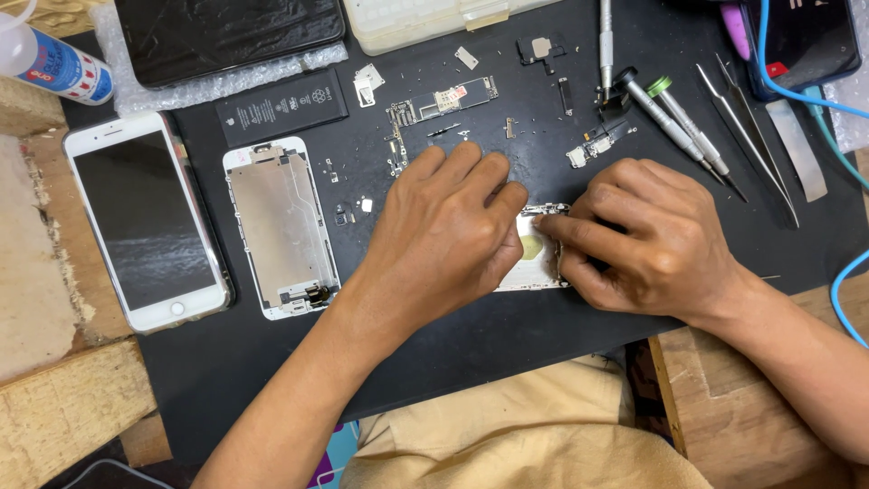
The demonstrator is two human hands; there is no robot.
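Right hand [656,240] fingers [554,226] pinch at the top edge of a white phone housing [536,263], curled tight on it; whether a small part sits between the tips can't be told. Left hand [448,231] lies palm down over the housing's left part, fingers bent and pressing it flat, so most of the housing is hidden and only a pale strip with a yellowish patch shows between the hands. The housing lies near the middle of the black mat [272,362], toward its front edge. Behind the hands: a logic board [444,100], small brackets and screws, too tiny to sort. At the mat's back right, screwdrivers [674,118] and tweezers [751,127]; a blue cable [846,281] runs off the right edge, cut off. Left of the hands, a bare display frame [282,226], back up; behind it a black rectangular battery [282,109] with white print. At the mat's left edge a white phone [145,222], screen dark. Back left corner: white bottle [54,63] with blue and red label, partly cropped. A clear parts box [425,18] at the back edge is cut off.
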